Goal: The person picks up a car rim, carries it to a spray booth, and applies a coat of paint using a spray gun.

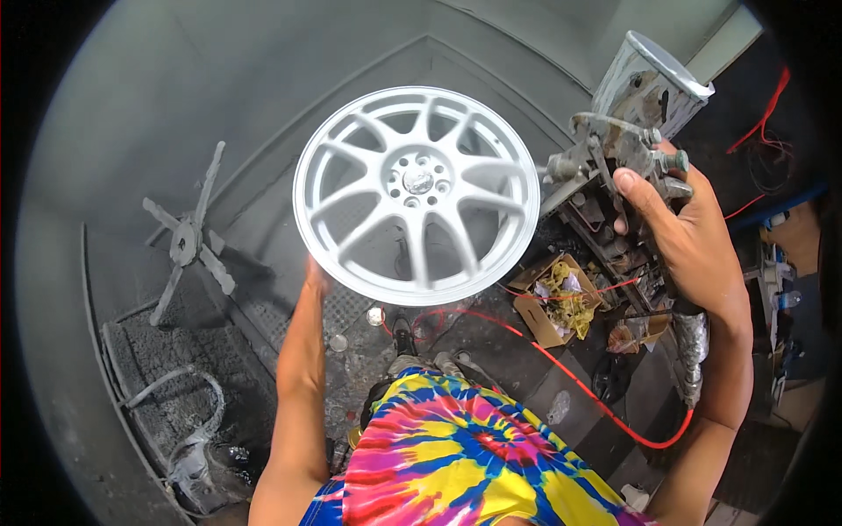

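Observation:
A white multi-spoke wheel rim (421,180) is in front of me at the centre, its outer spokes smeared as if turning. My left hand (317,277) is at the wheel's lower left edge; its fingers are blurred and hidden behind the rim, so their grip does not show. On the right, my right hand (680,206) is wrapped round a paint-crusted spray gun (610,153), its nozzle pointing left at the wheel's edge. Just beyond the gun a white-smeared metal cup (653,83) tilts, apparently joined to it. A red air hose (596,403) runs from the handle's lower end.
A grey-coated stand with crossed arms (186,241) is at the left. Below it lies a coated kettle-like object with a curved handle (197,460). An open cardboard box (553,302) with crumpled yellow material sits right of centre, beside cluttered shelving (781,298). The hose trails across the floor.

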Demonstrator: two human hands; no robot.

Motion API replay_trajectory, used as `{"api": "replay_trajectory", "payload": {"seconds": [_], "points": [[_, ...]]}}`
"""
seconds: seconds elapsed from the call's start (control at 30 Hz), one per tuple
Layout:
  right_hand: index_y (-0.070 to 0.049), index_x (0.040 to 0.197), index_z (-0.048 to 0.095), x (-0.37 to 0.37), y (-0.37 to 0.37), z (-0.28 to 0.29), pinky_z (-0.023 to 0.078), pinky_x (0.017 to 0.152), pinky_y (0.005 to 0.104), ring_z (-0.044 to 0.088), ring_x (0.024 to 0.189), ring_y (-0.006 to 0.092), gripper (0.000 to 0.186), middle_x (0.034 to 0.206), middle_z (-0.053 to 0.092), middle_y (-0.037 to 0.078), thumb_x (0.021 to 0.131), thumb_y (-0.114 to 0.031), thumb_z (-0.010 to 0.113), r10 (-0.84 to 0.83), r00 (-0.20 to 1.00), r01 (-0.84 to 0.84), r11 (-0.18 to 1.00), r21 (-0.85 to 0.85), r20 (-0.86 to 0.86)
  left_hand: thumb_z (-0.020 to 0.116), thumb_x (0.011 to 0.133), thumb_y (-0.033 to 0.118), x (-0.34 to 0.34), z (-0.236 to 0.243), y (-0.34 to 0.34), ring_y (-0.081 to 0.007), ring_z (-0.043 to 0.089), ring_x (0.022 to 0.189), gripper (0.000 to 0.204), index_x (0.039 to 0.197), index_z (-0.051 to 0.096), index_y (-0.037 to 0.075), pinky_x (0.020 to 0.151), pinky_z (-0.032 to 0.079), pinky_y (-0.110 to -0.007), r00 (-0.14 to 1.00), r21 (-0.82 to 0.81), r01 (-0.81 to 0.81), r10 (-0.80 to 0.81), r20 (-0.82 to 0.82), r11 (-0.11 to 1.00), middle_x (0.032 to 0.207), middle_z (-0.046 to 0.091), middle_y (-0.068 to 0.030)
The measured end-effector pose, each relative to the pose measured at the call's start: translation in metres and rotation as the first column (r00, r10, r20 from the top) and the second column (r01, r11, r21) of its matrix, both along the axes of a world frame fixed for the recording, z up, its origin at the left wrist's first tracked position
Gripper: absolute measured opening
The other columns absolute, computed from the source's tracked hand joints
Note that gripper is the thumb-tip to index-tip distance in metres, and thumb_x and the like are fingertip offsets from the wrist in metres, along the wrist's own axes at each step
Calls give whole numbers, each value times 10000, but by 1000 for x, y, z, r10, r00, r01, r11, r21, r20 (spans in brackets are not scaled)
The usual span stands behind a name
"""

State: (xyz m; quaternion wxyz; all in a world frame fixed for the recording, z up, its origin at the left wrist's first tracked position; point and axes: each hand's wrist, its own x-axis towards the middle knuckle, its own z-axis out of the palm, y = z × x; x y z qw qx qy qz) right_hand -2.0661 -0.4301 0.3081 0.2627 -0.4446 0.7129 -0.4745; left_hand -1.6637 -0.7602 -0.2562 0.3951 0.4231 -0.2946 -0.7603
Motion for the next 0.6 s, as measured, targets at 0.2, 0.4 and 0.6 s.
{"api": "replay_trajectory", "payload": {"seconds": [0.2, 0.4, 0.6], "points": [[-5, 1157, 672, 18, -9, 3, 509, 716, 247, 614, 773, 73, 274, 922, 691, 1, 1035, -245, 724, -63, 998, 63, 997, -36, 13, 362, 1008, 795, -49, 20, 109, -325, 710, 1135, 870, 1429, 537, 54, 962, 597, -513, 986, 375, -108, 146, -75, 921, 1284, 698, -141], [11, 1175, 662, 30, 8, -1, 508, 727, 244, 611, 785, 68, 273, 944, 690, 7, 1039, -221, 710, 137, 981, -154, 980, 123, 136, 305, 1010, 804, -47, 18, 162, -429, 572, 1350, 1020, 1453, 478, -98, 1142, 471, -571, 954, 440, -175, 263, -147, 881, 1424, 600, -288], [26, 1222, 645, 3, 31, -18, 515, 919, 345, 668, 967, 180, 323, 1048, 749, 126, 1031, -229, 697, 191, 953, -154, 974, 168, -235, 326, 1032, 760, -50, 20, 179, -447, 525, 1401, 982, 1439, 479, -120, 1172, 444, -580, 915, 489, -245, 367, -170, 837, 1495, 540, -310]]}}
